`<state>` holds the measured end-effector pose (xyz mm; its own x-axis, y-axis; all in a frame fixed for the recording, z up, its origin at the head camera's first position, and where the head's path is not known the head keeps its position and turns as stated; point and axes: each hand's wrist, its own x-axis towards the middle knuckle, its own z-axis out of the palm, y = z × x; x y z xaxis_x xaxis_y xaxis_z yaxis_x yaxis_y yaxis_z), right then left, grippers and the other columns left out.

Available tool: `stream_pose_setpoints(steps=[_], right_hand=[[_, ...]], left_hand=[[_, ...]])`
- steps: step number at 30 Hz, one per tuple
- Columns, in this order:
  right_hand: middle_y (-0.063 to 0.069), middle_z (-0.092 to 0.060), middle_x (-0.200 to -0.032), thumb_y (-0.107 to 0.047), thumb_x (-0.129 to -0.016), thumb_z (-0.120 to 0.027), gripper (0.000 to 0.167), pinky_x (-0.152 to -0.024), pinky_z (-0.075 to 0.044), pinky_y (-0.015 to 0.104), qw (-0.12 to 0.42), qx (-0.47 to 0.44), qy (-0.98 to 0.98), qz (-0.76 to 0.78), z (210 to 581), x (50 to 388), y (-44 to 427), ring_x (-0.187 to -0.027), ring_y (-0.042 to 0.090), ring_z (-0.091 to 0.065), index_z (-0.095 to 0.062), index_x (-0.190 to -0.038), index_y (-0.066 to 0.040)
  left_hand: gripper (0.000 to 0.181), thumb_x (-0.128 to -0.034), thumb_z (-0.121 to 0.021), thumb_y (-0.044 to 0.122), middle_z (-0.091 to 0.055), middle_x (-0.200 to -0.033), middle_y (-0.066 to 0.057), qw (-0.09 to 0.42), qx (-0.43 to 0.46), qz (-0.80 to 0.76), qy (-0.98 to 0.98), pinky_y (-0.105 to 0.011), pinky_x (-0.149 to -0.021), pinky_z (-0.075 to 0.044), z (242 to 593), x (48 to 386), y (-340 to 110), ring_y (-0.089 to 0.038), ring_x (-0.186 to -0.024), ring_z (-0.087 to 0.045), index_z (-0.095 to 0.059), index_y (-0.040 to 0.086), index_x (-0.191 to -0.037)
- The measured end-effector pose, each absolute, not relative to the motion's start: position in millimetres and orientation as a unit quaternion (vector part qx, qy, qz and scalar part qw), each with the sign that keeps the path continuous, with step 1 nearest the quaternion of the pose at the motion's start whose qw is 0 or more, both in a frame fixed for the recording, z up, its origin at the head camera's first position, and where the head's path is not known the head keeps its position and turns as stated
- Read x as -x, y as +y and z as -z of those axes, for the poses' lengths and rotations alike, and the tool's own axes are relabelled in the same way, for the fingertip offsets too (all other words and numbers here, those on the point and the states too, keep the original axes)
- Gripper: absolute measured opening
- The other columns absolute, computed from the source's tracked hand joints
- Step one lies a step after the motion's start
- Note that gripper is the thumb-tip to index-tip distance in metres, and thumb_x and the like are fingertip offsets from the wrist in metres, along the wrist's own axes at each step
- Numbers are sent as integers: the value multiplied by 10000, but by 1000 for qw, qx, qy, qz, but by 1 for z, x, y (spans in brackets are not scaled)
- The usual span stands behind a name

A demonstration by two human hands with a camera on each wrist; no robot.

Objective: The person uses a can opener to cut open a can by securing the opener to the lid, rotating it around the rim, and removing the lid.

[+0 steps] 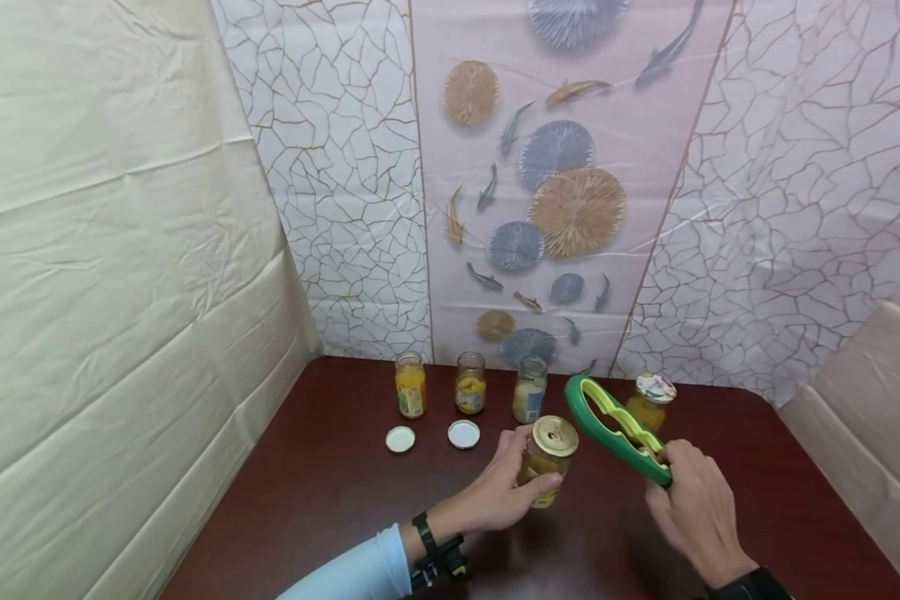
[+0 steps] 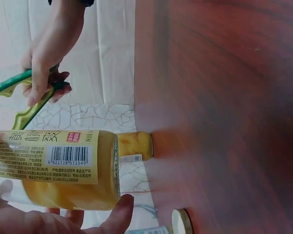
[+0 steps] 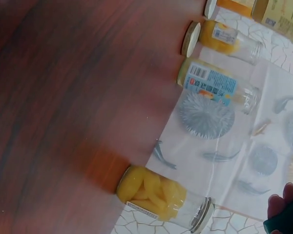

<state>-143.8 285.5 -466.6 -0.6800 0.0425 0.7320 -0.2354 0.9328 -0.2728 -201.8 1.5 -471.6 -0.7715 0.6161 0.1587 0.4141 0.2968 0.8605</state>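
Your hands are apart. Your left hand wraps round a jar with a gold lid on it, upright above the near middle of the dark red table. Your right hand grips the end of a green opener, to the right of that jar and not touching it. Three jars with no lids stand in a far row, with two white lids lying nearer you. A lidded jar stands far right.
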Motion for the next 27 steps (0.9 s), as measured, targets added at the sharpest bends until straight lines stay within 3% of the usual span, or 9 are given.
stream_pose_setpoints(steps=[5, 14, 20, 24, 27], right_hand=[[-30, -411, -690, 49, -741, -681, 233, -599, -260, 259, 398, -65, -900, -167, 469, 138, 282, -650, 126, -340, -556, -841, -120], [-10, -475, -734, 62, -755, -679, 230, -626, -321, 304, 396, -93, -900, -155, 454, 139, 269, -669, 136, -383, -586, -892, -97], [20, -510, -770, -28, -866, -754, 204, -652, -356, 328, 388, -132, -904, -119, 439, 141, 256, -677, 149, -392, -563, -850, -96], [59, -552, -813, -51, -872, -752, 189, -676, -379, 362, 389, -177, -899, -94, 433, 144, 248, -718, 171, -434, -565, -862, -76], [61, -529, -811, -102, -931, -696, 173, -682, -388, 379, 389, -200, -895, -81, 431, 147, 242, -737, 188, -441, -541, -858, -81]], left_hand=[[608, -1086, -572, 527, -441, -1392, 8, 102, -315, -504, 798, -358, -1081, -487, 475, 194, -9, -101, -1290, -475, -248, 471, -1596], [612, -1090, -588, 481, -472, -1384, -14, 93, -313, -507, 798, -349, -1040, -510, 474, 191, -16, -100, -1261, -495, -270, 423, -1610], [625, -1097, -550, 524, -464, -1371, -15, 102, -312, -499, 802, -317, -1021, -498, 471, 190, -17, -83, -1221, -487, -278, 355, -1633], [627, -1099, -556, 505, -461, -1310, -31, 98, -317, -495, 803, -310, -991, -477, 470, 190, -17, -89, -1157, -462, -276, 349, -1638], [647, -1092, -569, 510, -454, -1395, -45, 90, -314, -492, 807, -352, -1052, -468, 472, 188, -16, -117, -1261, -456, -244, 405, -1641]])
